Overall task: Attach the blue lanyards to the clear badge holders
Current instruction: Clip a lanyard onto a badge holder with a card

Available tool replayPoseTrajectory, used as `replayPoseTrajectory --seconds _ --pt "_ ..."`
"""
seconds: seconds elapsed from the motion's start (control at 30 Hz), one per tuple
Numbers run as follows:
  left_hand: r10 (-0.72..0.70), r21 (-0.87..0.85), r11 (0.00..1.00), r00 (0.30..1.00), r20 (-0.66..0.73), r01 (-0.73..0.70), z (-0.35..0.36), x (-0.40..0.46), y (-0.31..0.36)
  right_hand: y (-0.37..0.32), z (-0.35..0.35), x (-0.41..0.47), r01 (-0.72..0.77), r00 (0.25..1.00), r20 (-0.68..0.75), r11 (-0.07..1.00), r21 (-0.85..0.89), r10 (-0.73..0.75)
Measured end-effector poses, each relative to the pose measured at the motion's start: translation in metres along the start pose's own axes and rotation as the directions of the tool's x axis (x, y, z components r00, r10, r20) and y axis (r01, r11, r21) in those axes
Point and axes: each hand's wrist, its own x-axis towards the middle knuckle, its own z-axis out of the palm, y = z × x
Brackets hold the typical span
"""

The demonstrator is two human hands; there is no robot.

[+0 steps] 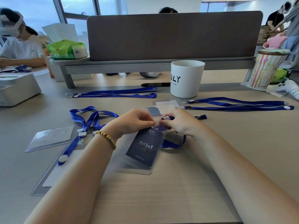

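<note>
At the desk's centre, the left hand [135, 122] and right hand [178, 122] pinch a blue lanyard's clip [157, 122] onto a clear badge holder [142, 152]. Joined-looking sets lie beyond; another empty badge holder [50, 138] waits left.

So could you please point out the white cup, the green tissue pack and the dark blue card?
white cup [186, 81], head view, front wall.
green tissue pack [64, 50], head view, front face.
dark blue card [144, 147], head view, printed middle.

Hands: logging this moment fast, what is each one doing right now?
Left hand: pinching the small clear plastic strap clip at the clear badge holder top.
Right hand: gripping the blue fabric lanyard end by that clip.
</note>
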Motion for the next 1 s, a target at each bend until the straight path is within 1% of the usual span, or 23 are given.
replayPoseTrajectory --seconds 0.17,0.33,0.43,0.53,0.7,0.8,0.9,1.0 --pt "0.005 0.009 1.0 0.999 -0.035 -0.005 -0.001 0.0 0.001 -0.001 0.0 -0.002 0.027 1.0 0.006 0.999 0.035 -0.027" --pt "0.018 0.068 0.998 0.999 -0.036 -0.016 0.003 0.002 0.002 0.003 0.004 0.001 0.03 1.0 -0.005 0.999 0.03 -0.03" --pt "0.03 0.125 0.992 0.999 -0.021 -0.028 0.005 0.002 0.002 0.005 0.007 0.004 0.019 1.0 0.013 0.999 0.046 -0.02" --pt "0.046 0.162 0.986 0.998 -0.033 -0.04 0.007 0.003 0.002 0.007 0.009 0.006 0.035 0.999 0.011 0.999 0.022 -0.035" --pt "0.049 0.166 0.985 0.997 -0.056 -0.039 0.011 0.005 0.003 0.008 0.009 0.007 0.042 0.998 0.043 0.999 0.03 -0.043" --pt "0.057 0.135 0.99 0.996 -0.076 -0.046 0.012 0.004 0.005 0.009 0.008 0.007 0.056 0.997 0.048 0.998 0.018 -0.056" --pt "0.055 0.132 0.99 0.996 -0.068 -0.046 0.012 0.004 0.005 0.008 0.007 0.006 0.064 0.996 0.063 0.997 0.05 -0.067" --pt "0.044 0.125 0.992 0.997 -0.066 -0.036 0.016 0.006 0.006 0.007 0.006 0.004 0.056 0.995 0.082 0.998 0.029 -0.059"
